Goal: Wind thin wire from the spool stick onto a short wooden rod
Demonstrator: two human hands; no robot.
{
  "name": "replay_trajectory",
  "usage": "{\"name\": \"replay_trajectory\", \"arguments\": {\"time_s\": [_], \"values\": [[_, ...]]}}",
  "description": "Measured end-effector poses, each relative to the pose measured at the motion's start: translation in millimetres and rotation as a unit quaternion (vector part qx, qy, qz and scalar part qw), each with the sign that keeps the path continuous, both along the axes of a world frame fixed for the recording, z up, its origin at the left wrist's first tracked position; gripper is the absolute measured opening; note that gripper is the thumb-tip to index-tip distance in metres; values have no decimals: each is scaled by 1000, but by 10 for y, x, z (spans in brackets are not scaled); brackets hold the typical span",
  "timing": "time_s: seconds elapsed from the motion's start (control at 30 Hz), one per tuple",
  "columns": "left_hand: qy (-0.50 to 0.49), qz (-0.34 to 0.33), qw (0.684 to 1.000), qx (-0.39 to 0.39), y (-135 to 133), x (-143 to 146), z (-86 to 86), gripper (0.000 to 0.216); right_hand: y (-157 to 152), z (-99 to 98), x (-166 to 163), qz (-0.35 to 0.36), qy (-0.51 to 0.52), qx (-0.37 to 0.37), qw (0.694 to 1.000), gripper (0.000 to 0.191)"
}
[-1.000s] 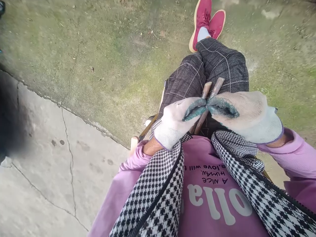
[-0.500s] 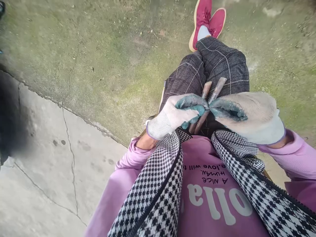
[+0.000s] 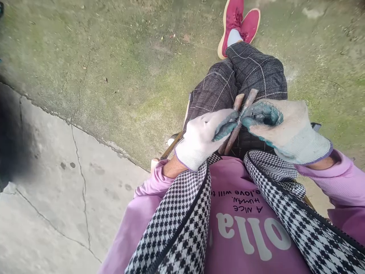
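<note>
Both my hands wear white knit gloves with blue-green coated fingertips and meet over my lap. My left hand (image 3: 203, 137) pinches thumb and fingers together on a tiny thin piece, perhaps wire, too small to name. My right hand (image 3: 281, 123) curls its fingers in a pinch against the same spot. Two rusty brown tool handles (image 3: 241, 104) lie on my checked trousers just under the fingertips, pointing away from me; their lower ends are hidden behind my hands.
I sit with legs crossed, red shoes (image 3: 238, 23) on the mossy concrete ground (image 3: 114, 68). A cracked paler slab (image 3: 57, 198) lies to my left. A wooden seat edge (image 3: 168, 150) shows beside my left wrist.
My left hand has rolled back so its white back faces up again. My right hand's fingers have curled up and lifted slightly. The pinch point between them stays in place.
</note>
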State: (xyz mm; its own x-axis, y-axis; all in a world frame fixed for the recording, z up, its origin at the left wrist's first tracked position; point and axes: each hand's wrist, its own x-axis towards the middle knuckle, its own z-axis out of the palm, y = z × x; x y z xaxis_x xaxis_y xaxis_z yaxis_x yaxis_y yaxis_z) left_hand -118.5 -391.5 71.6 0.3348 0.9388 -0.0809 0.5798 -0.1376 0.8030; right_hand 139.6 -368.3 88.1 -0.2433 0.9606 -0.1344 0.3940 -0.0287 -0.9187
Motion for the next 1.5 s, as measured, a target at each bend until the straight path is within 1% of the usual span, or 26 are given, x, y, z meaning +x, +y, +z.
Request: {"name": "replay_trajectory", "arguments": {"time_s": [0.07,0.13,0.2,0.23,0.3,0.33,0.37,0.43,0.53,0.67,0.77,0.87,0.97,1.07,1.2,1.3,1.4,1.5], "values": [[-1,-24,1000,10,22,-25,8,28,-14,39,19,25,-30,8,999,8],[-39,-33,998,-29,78,-63,13,26,-18,61,53,41,-48,5,998,10],[-117,-26,985,-126,154,-95,-11,32,-20,61,88,55,-55,11,997,10],[-162,-26,968,-191,191,-102,-36,38,-22,55,99,60,-53,17,997,9],[-233,-28,923,-306,240,-83,-103,51,-30,43,99,62,-39,35,997,7],[-250,-34,905,-344,247,-58,-136,56,-36,39,88,56,-32,42,997,6],[-257,-18,900,-353,241,-27,-163,60,-42,38,69,48,-28,45,997,5],[-261,13,903,-341,199,38,-192,60,-50,43,24,29,-23,47,998,5],[-249,48,925,-284,118,79,-174,52,-47,58,-32,20,-15,41,999,8],[-212,58,955,-199,82,38,-113,39,-21,74,-54,23,1,21,1000,6],[-192,59,966,-164,87,34,-88,31,-5,86,-58,24,19,34,999,7],[-187,74,967,-157,76,74,-95,26,-12,98,-70,8,34,58,998,7],[-186,88,966,-155,52,105,-121,28,-41,111,-80,-14,25,64,998,8],[-182,80,969,-144,43,79,-128,31,-77,126,-77,-24,10,72,997,9],[-152,46,980,-118,52,9,-62,37,-122,140,-58,-4,-32,52,998,7],[-141,47,982,-114,49,7,18,46,-151,124,-54,2,-48,48,998,10],[-181,63,973,-129,45,49,71,48,-177,92,-52,-4,-59,65,996,13],[-245,84,952,-166,53,97,66,47,-198,62,-16,4,-88,74,993,13]]}}
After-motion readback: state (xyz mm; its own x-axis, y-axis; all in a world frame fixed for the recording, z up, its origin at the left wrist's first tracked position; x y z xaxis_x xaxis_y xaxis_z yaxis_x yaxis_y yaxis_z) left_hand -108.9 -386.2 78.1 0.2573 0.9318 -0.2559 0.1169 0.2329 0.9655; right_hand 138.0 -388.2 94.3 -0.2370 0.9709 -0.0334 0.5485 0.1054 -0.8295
